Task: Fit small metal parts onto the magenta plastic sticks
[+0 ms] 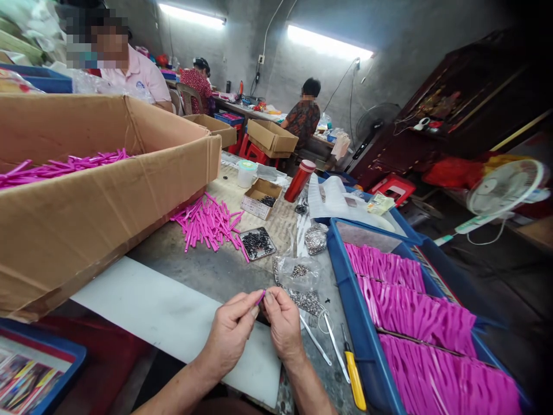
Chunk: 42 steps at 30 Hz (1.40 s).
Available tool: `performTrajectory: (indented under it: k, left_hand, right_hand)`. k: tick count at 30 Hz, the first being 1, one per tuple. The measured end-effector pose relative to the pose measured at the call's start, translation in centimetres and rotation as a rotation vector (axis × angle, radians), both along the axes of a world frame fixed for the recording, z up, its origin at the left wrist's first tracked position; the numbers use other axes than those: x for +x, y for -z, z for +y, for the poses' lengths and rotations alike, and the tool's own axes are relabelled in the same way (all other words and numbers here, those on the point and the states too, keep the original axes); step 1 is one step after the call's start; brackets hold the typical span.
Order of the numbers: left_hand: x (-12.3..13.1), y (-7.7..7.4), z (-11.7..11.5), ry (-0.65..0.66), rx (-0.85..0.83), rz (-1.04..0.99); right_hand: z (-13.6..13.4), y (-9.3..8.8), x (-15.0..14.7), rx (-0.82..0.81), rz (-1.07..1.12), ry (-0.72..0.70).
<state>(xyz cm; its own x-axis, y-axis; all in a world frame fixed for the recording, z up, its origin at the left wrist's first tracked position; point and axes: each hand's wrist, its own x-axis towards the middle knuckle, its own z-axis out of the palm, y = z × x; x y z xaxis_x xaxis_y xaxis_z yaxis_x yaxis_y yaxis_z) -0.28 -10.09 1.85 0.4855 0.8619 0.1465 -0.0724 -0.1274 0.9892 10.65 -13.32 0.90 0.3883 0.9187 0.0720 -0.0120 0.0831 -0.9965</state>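
Between my hands is a small purple piece (260,297), mostly covered by fingers. My left hand (233,327) pinches it between thumb and forefinger. The fingertips of my right hand (280,323) close on its other end, touching or nearly touching the left ones. Both hands are over the front edge of the table, by a white board (173,323). Beyond them lie a pile of purple strips (209,222), a small tray of black parts (258,243) and a clear bag of small metal parts (299,271).
A large cardboard box (103,202) stands at the left. Along the right is a blue crate (356,323) of purple pieces, beside a yellow-handled screwdriver (354,380). A red bottle (299,180) and small carton (256,206) stand farther back. Several people sit beyond.
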Motion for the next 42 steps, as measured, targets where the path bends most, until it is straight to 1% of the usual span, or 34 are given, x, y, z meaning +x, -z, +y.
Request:
performTrajectory:
  k: [6, 10, 15, 18, 20, 21, 23, 25, 27, 29, 30, 37, 39, 42]
  left_hand:
    - [0.0, 0.3, 0.0, 0.014, -0.031, -0.009]
    - [0.0, 0.2, 0.0, 0.017, -0.056, -0.026]
    - [0.5, 0.4, 1.0, 0.013, -0.177, -0.075]
    - [0.8, 1.1, 2.1, -0.011, -0.234, -0.101]
    - [0.9, 1.7, 2.6, -0.025, -0.231, -0.086]
    - [1.0, 2.1, 2.7, -0.032, -0.221, -0.07]
    - [1.0, 2.6, 2.9, -0.045, -0.195, -0.027]
    - [0.9, 2.9, 2.9, -0.054, -0.164, 0.016]
    - [0.7, 3.1, 2.9, -0.061, -0.128, 0.05]
    - [0.5, 3.3, 3.1, -0.062, -0.095, 0.068]
    - [0.4, 3.4, 3.1, -0.062, -0.08, 0.074]
    - [0.4, 3.4, 3.4, -0.059, -0.008, 0.104]
    - [0.5, 3.3, 3.4, -0.061, -0.001, 0.103]
    - [0.5, 3.1, 3.3, -0.053, -0.013, 0.106]
  right_hand:
    - [0.0, -0.6, 0.2, 0.016, -0.159, 0.024]
    - [0.0, -0.4, 0.2, 0.025, -0.21, 0.047]
    - [-0.1, -0.3, 0.5, 0.016, -0.27, 0.095]
    - [0.1, -1.0, 2.0, -0.018, -0.322, 0.168]
    - [0.4, -1.7, 3.7, -0.075, -0.422, 0.241]
    - [0.5, -2.1, 4.7, -0.114, -0.508, 0.279]
    - [1.0, -2.8, 6.7, -0.228, -0.767, 0.306]
    - [1.6, -3.3, 8.3, -0.397, -1.033, 0.279]
    - [2.3, -3.5, 9.2, -0.585, -1.233, 0.225]
    - [3.0, -3.4, 9.6, -0.713, -1.342, 0.166]
    - [3.4, -3.3, 9.6, -0.741, -1.369, 0.137]
    - [5.0, -2.6, 10.2, -0.73, -1.36, -0.096]
    - [5.4, -2.4, 10.4, -0.744, -1.357, -0.131]
    - [5.7, -2.2, 10.4, -0.756, -1.375, -0.14]
